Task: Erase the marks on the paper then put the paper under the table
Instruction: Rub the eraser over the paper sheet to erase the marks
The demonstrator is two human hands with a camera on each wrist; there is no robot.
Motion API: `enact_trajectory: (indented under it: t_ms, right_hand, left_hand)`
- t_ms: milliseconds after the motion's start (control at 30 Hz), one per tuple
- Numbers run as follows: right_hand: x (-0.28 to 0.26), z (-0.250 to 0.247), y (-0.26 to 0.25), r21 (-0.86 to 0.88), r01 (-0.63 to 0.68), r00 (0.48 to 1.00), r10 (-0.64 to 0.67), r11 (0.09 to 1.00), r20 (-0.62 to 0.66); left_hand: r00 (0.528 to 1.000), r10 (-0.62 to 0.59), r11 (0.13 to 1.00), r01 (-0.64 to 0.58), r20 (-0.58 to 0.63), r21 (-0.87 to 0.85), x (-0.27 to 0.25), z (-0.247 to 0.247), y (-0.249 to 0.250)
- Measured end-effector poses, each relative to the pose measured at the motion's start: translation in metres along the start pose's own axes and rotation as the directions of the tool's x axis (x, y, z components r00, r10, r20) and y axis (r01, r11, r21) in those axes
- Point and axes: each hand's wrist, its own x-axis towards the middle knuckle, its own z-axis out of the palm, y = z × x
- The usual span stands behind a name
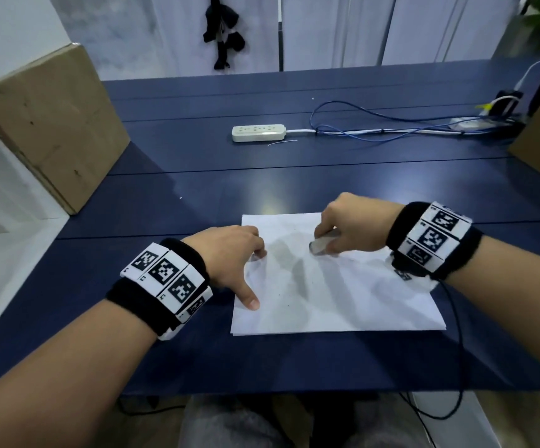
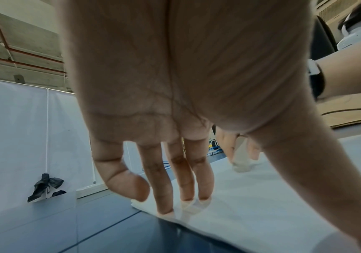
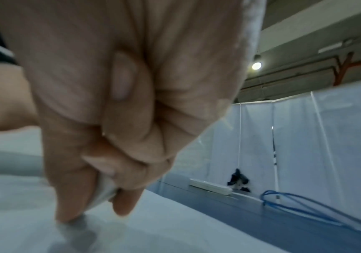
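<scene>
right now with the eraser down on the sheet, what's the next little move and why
Probably a short rub of the pale eraser toward the person, down the white sheet of paper. The right hand pinches it against the sheet's upper part, while faint dark specks show lower down. The left hand presses the sheet's left edge with spread fingers, so it should stay put.

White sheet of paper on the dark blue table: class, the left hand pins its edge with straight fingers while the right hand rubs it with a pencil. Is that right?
Not quite. The right hand grips a small whitish eraser, not a pencil, as the head view shows. The rest stands: the left hand pins the edge of the white sheet of paper with straight fingers on the dark blue table.
</scene>
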Motion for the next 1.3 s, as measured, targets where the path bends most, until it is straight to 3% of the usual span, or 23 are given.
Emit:
enact_trajectory:
  t_ms: [100, 267, 467, 533, 600, 667, 733, 933, 1000, 1067, 1133, 1200, 1300]
  right_hand:
    - [-0.009, 0.008, -0.001, 0.044, 0.03, 0.999, -0.029, 0.999, -0.034]
    - [-0.036, 0.015, -0.032, 0.143, 0.183, 0.953, -0.211, 0.973, 0.218]
    - [0.0, 0.005, 0.001, 0.022, -0.025, 1.0, 0.025, 0.999, -0.014]
    - [-0.003, 0.01, 0.002, 0.021, -0.015, 0.998, 0.016, 1.0, -0.065]
    - [-0.017, 0.011, -0.009, 0.083, 0.049, 0.999, -0.049, 0.995, 0.001]
    - [-0.032, 0.012, -0.025, 0.122, 0.122, 0.975, -0.142, 0.985, 0.171]
    - [-0.035, 0.012, -0.029, 0.13, 0.133, 0.958, -0.161, 0.983, 0.237]
    - [-0.001, 0.002, 0.004, 0.06, -0.065, 0.998, 0.066, 0.996, -0.014]
    - [-0.005, 0.007, 0.004, 0.06, -0.046, 0.997, 0.049, 0.997, -0.056]
    - [-0.021, 0.012, -0.008, 0.105, 0.044, 0.999, -0.043, 0.994, -0.014]
    - [-0.037, 0.014, -0.022, 0.141, 0.117, 0.984, -0.133, 0.983, 0.116]
    - [-0.039, 0.015, -0.023, 0.154, 0.119, 0.973, -0.146, 0.981, 0.177]
    - [-0.019, 0.008, -0.006, 0.134, 0.039, 0.997, -0.047, 0.99, 0.059]
  left_hand:
    - [1.0, -0.003, 1.0, 0.003, -0.004, -0.001, 0.0, 0.0, 0.0]
    - [1.0, -0.007, 1.0, 0.007, -0.007, -0.007, 0.001, 0.003, -0.003]
    - [1.0, -0.007, 1.0, 0.007, 0.001, -0.009, 0.0, 0.001, 0.0]
    - [1.0, -0.01, 1.0, 0.01, 0.001, -0.003, 0.0, 0.001, 0.0]
    - [1.0, -0.012, 1.0, 0.012, 0.001, -0.004, 0.001, 0.001, -0.001]
    - [1.0, -0.013, 1.0, 0.013, 0.001, -0.005, 0.001, 0.002, -0.001]
    - [1.0, -0.015, 1.0, 0.015, 0.004, -0.006, 0.001, 0.002, -0.002]
    - [1.0, -0.016, 1.0, 0.016, 0.01, -0.001, -0.001, 0.0, 0.001]
    - [1.0, -0.017, 1.0, 0.017, 0.011, -0.001, -0.001, 0.0, 0.001]
    - [1.0, -0.017, 1.0, 0.017, 0.01, -0.009, 0.0, 0.0, 0.0]
    - [1.0, -0.014, 1.0, 0.014, 0.003, -0.007, -0.001, 0.001, -0.001]
    - [1.0, -0.014, 1.0, 0.014, 0.001, -0.002, 0.0, 0.001, 0.0]
    - [1.0, -0.016, 1.0, 0.016, 0.01, 0.01, -0.001, -0.001, 0.002]
